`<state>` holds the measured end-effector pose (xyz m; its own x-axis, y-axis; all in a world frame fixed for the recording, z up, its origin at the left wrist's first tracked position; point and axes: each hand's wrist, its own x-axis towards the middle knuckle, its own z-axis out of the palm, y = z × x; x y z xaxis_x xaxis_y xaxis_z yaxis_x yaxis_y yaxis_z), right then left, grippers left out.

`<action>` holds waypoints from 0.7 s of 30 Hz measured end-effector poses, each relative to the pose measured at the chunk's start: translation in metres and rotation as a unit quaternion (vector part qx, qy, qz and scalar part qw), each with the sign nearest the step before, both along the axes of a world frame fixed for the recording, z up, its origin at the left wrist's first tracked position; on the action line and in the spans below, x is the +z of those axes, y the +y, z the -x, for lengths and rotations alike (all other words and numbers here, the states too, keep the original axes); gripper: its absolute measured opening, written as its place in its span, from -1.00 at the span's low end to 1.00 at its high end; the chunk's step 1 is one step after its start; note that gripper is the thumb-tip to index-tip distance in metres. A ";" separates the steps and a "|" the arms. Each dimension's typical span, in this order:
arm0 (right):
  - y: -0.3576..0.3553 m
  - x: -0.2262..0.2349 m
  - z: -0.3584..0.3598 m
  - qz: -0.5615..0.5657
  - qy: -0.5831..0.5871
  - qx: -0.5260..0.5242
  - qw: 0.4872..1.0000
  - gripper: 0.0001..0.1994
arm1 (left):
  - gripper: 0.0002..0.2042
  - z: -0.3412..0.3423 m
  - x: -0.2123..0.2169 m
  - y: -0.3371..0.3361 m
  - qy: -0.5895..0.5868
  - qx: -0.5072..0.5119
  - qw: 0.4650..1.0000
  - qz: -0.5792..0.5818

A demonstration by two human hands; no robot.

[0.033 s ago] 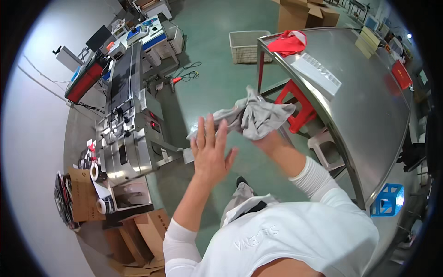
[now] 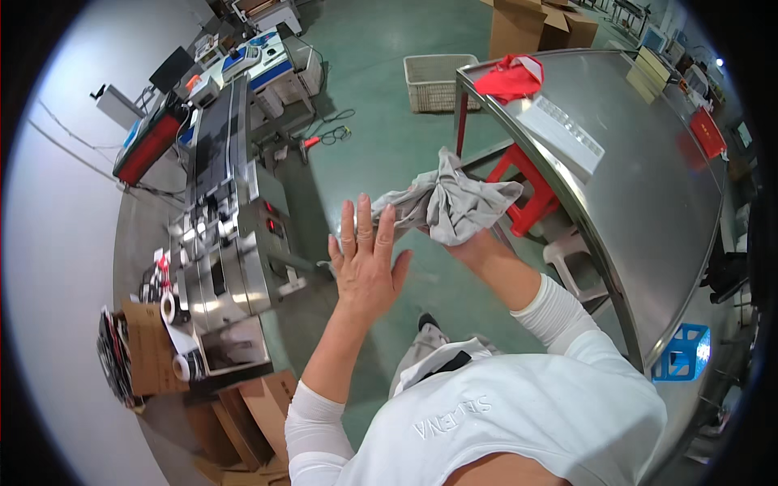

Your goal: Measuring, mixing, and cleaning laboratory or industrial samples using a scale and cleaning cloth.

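Grey cloth (image 2: 454, 202), soft, crumpled, bunched.

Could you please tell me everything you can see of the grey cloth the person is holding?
The grey cloth is a soft, crumpled piece of fabric, bunched into folds with one flap sticking up and a tail trailing toward the left. It is held in the air above the green floor, beside the steel table's edge. The right hand grips it from below, mostly hidden by it. The left hand, fingers spread, sits right at its trailing end; contact is unclear.
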<state>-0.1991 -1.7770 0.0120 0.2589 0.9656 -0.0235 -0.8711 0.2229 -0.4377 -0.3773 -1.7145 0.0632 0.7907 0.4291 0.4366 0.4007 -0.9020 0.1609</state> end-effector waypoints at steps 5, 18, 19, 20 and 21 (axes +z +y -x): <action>0.103 -0.030 -0.036 -0.026 -0.042 -0.027 0.998 -0.68 | -0.34 -0.092 -0.014 0.101 0.122 0.020 0.992 -0.007; 0.394 -0.023 -0.208 0.071 -0.088 -0.057 0.992 -0.85 | -0.16 -0.281 -0.020 0.356 0.216 0.012 0.976 0.033; 0.418 -0.023 -0.221 0.076 -0.123 -0.052 0.988 -0.85 | -0.16 -0.291 -0.016 0.375 0.218 0.014 0.975 0.041; 0.445 -0.024 -0.237 0.063 -0.320 -0.086 0.941 -0.84 | -0.18 -0.298 -0.008 0.394 0.187 0.023 0.981 0.055; 0.469 -0.015 -0.247 0.035 -0.404 -0.120 0.906 -0.80 | -0.20 -0.303 0.000 0.415 0.156 0.034 0.985 0.068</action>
<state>0.0475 -1.3076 -0.0026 0.4216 0.8825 0.2083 -0.1901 0.3106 -0.9313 -0.0748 -1.2999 0.0627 0.8447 0.5234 0.1122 0.5082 -0.8499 0.1390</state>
